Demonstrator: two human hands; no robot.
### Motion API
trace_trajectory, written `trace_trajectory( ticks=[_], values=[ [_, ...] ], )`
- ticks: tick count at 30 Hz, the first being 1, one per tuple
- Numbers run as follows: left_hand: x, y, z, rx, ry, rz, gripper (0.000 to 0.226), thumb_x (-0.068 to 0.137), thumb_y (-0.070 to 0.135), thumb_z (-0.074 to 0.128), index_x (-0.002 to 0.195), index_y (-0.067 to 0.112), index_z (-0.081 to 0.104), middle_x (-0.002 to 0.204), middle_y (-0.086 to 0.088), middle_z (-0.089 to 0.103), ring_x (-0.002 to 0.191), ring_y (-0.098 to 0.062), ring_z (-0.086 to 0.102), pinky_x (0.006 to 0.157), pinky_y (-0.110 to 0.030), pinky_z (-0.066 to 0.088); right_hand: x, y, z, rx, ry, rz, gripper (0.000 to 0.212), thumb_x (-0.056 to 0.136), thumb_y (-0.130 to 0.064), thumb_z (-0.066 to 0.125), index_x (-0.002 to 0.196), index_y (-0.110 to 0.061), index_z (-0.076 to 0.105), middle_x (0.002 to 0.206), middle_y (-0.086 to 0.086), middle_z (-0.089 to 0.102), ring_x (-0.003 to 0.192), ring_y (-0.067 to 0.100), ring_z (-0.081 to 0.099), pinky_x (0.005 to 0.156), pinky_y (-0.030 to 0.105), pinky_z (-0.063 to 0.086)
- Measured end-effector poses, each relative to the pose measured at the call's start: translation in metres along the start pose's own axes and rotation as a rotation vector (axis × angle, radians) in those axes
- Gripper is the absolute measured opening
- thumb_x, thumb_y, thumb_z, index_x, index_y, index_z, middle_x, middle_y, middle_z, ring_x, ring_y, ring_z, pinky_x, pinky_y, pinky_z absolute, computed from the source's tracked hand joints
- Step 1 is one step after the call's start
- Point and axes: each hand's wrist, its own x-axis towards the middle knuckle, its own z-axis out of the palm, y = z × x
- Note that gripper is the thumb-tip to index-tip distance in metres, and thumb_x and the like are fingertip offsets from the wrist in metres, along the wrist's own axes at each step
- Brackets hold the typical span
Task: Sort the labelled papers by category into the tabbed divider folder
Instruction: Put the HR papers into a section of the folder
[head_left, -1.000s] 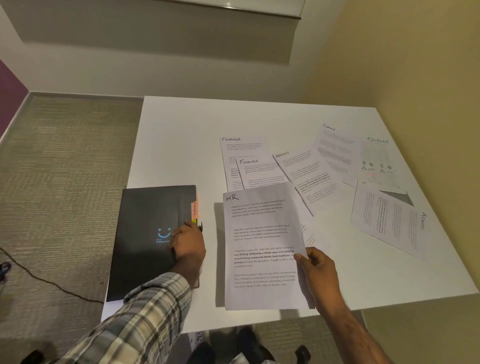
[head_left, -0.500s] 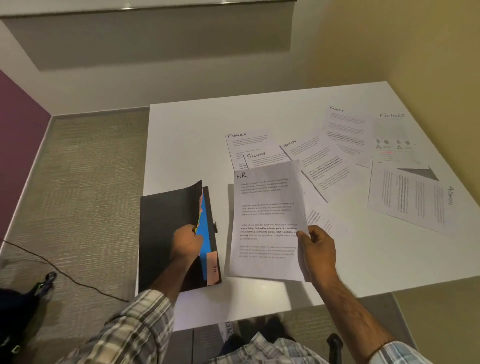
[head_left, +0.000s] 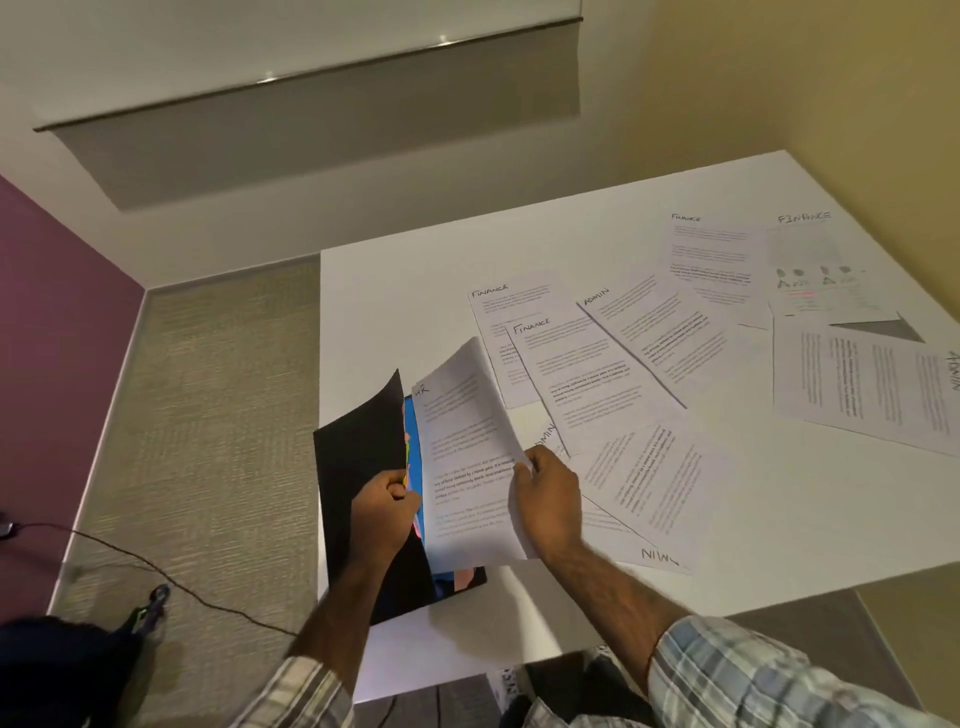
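Note:
A black tabbed divider folder (head_left: 358, 447) lies at the table's front left corner with its cover lifted. My left hand (head_left: 382, 512) grips the cover's edge and some coloured dividers, holding them up; a blue divider (head_left: 413, 423) shows inside. My right hand (head_left: 548, 499) pinches the right edge of the HR paper (head_left: 467, 457), which lies bent over the open folder, its left edge at the blue divider. Loose papers labelled FINANCE (head_left: 511, 312) and ADMIN (head_left: 654, 332) lie spread to the right.
The white table (head_left: 395, 291) stands in a corner, with a yellow wall on the right. More FINANCE and ADMIN sheets (head_left: 862, 384) reach toward the right edge. A black cable (head_left: 156, 569) and a dark bag (head_left: 62, 670) lie on the carpet at left.
My left hand has lifted the folder cover and dividers higher. My right hand has carried the HR paper left, from beside the folder to over its open section.

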Motion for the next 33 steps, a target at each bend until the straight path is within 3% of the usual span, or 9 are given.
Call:
trace_trajectory(
  ticks=[4, 8, 13, 16, 18, 28, 31, 33],
  values=[
    [0.000, -0.001, -0.002, -0.015, 0.010, 0.011, 0.013, 0.090, 0.000, 0.066, 0.102, 0.005, 0.067, 0.083, 0.002, 0.066, 0.071, -0.010, 0.065, 0.049, -0.011, 0.044, -0.006, -0.006, 0.012, -0.152, -0.056, -0.046, 0.022, 0.104, -0.022, 0.045, 0.088, -0.016, 0.058, 0.082, -0.002, 0.064, 0.073, 0.019, 0.059, 0.059, 0.031, 0.042],
    [0.000, 0.003, -0.002, -0.055, 0.002, 0.017, 0.014, 0.091, 0.001, 0.067, 0.105, 0.006, 0.067, 0.084, 0.001, 0.068, 0.070, -0.009, 0.065, 0.049, -0.011, 0.047, -0.010, -0.011, 0.026, -0.194, -0.120, -0.060, 0.023, 0.104, -0.027, 0.043, 0.094, -0.016, 0.059, 0.086, -0.001, 0.067, 0.075, 0.019, 0.063, 0.069, 0.039, 0.056],
    [0.003, 0.007, -0.003, -0.086, 0.017, 0.005, 0.013, 0.090, 0.000, 0.068, 0.102, 0.004, 0.067, 0.075, 0.000, 0.065, 0.065, -0.011, 0.063, 0.050, -0.011, 0.047, -0.010, -0.017, 0.025, -0.209, -0.102, -0.065, 0.016, 0.100, -0.020, 0.046, 0.087, -0.014, 0.054, 0.078, -0.002, 0.061, 0.069, 0.018, 0.058, 0.059, 0.033, 0.043],
    [0.005, 0.009, -0.004, -0.114, 0.017, -0.004, 0.011, 0.090, 0.000, 0.069, 0.099, 0.005, 0.065, 0.080, -0.003, 0.068, 0.075, -0.018, 0.070, 0.056, -0.017, 0.052, -0.005, -0.014, 0.014, -0.186, -0.063, -0.050, 0.014, 0.094, -0.015, 0.050, 0.082, -0.010, 0.054, 0.071, -0.001, 0.059, 0.065, 0.020, 0.057, 0.055, 0.032, 0.037],
    [0.005, 0.009, -0.004, -0.121, 0.007, -0.016, 0.012, 0.091, 0.003, 0.070, 0.100, 0.006, 0.063, 0.086, -0.002, 0.070, 0.078, -0.014, 0.071, 0.056, -0.018, 0.054, 0.002, -0.011, 0.008, -0.174, -0.066, -0.017, 0.013, 0.093, -0.012, 0.051, 0.082, -0.007, 0.057, 0.070, -0.002, 0.058, 0.064, 0.018, 0.054, 0.054, 0.030, 0.037],
    [0.009, 0.005, -0.001, -0.061, -0.017, 0.024, 0.016, 0.089, 0.002, 0.071, 0.105, 0.003, 0.065, 0.094, -0.006, 0.071, 0.077, -0.013, 0.067, 0.052, -0.012, 0.049, 0.025, -0.011, 0.029, -0.217, -0.196, 0.008, 0.013, 0.092, -0.007, 0.048, 0.089, -0.006, 0.061, 0.084, 0.002, 0.062, 0.077, 0.020, 0.058, 0.065, 0.033, 0.042],
    [0.009, 0.005, -0.002, -0.046, -0.017, 0.074, 0.014, 0.089, 0.004, 0.071, 0.102, 0.003, 0.064, 0.090, -0.004, 0.070, 0.077, -0.013, 0.068, 0.051, -0.011, 0.050, 0.024, -0.016, 0.047, -0.263, -0.236, -0.009, 0.011, 0.095, -0.011, 0.048, 0.086, -0.012, 0.055, 0.087, 0.000, 0.059, 0.081, 0.021, 0.058, 0.067, 0.031, 0.041],
    [0.009, 0.005, -0.002, -0.033, -0.014, 0.101, 0.015, 0.088, 0.004, 0.071, 0.101, 0.001, 0.065, 0.086, -0.003, 0.068, 0.075, -0.014, 0.068, 0.050, -0.010, 0.049, 0.022, -0.018, 0.061, -0.299, -0.266, -0.016, 0.012, 0.098, -0.018, 0.049, 0.097, -0.013, 0.060, 0.097, 0.003, 0.063, 0.089, 0.023, 0.062, 0.071, 0.030, 0.043]
  ],
)
